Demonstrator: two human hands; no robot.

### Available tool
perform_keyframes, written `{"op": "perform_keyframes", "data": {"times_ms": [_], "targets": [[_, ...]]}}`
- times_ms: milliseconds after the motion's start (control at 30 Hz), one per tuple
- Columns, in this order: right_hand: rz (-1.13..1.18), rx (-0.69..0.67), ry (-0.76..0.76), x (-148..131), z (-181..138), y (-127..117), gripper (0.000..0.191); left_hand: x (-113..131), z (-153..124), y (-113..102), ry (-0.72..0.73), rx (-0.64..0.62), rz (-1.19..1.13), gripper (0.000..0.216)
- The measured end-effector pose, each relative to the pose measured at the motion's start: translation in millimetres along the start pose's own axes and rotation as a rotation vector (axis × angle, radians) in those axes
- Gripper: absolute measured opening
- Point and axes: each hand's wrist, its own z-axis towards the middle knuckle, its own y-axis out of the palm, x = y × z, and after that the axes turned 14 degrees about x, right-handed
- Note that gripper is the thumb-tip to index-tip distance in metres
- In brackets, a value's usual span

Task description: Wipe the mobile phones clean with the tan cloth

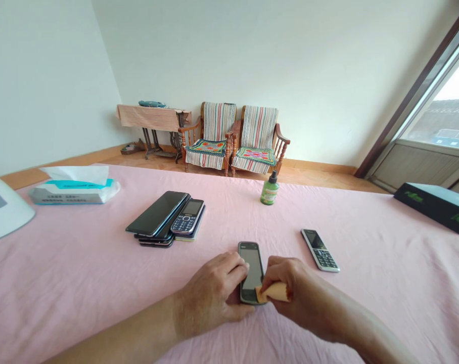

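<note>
A dark mobile phone (251,265) with a grey screen lies face up on the pink cloth in front of me. My left hand (218,285) grips it along the left side, its fingers at the screen's edge and the thumb by the bottom end. Pinched in my right hand (290,283) is a small orange-yellow cloth (275,291), whose tip presses on the lower right of the phone. A silver keypad phone (320,250) rests to the right of my right hand. Beyond my left hand is a stack of several phones (161,215), with a keypad phone (188,216) on its right part.
A green bottle (269,189) with a black top stands near the far edge. At the left are a tissue pack (74,192) and a white object (5,212), partly cut off. A black box (434,205) sits far right. Two wooden chairs (235,156) stand beyond the pink-covered surface (100,293).
</note>
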Motion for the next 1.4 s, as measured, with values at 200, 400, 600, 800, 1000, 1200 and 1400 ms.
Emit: {"op": "perform_keyframes", "data": {"times_ms": [200,400,600,800,1000,1200,1400], "targets": [[0.035,-0.011,-0.016,-3.3,0.5,6.1,0.034,-0.4,0.9,-0.8,-0.015,-0.048,-0.017,0.026],[-0.004,0.008,-0.012,-0.6,-1.0,2.7,0.037,-0.1,0.3,-0.8,-0.007,-0.035,-0.022,0.035],[0.026,-0.039,-0.004,1.8,-1.7,6.4,0.035,-1.1,0.4,0.7,-0.014,-0.021,-0.045,0.027],[0.058,-0.044,-0.016,-0.8,-1.5,6.9,0.036,-2.1,0.0,-0.1,-0.011,-0.025,-0.080,0.030],[0.042,-0.054,-0.012,-3.4,-0.4,5.8,0.037,-2.5,0.4,-0.5,-0.006,-0.005,-0.097,0.035],[0.038,-0.031,-0.021,-4.3,-0.9,10.4,0.033,-3.8,-0.2,0.2,-0.009,-0.003,-0.112,0.025],[0.004,-0.025,-0.019,-3.2,-1.4,2.2,0.039,-4.1,-0.8,1.1,0.016,0.025,-0.099,0.040]]}}
